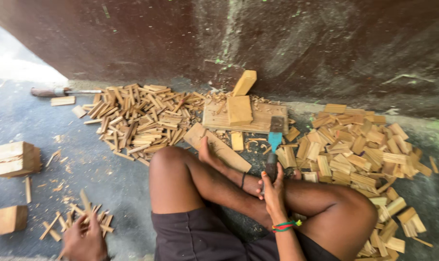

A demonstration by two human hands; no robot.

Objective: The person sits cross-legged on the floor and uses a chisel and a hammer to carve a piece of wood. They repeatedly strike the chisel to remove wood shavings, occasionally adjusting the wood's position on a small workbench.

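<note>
The left hand [84, 239], at the bottom left, is closing its fingers on thin wood sticks [74, 217] lying on the floor. The right hand [272, 186], mid-frame, is gripping a chisel [273, 150] pointing up-frame.

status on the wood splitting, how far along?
Done: two big heaps of split pieces, one left of the chopping board, one on its right. In hand: right hand grips the blue-bladed chopper; left hand rests on thin sticks. Left: whole blocks on the floor and board.
</note>
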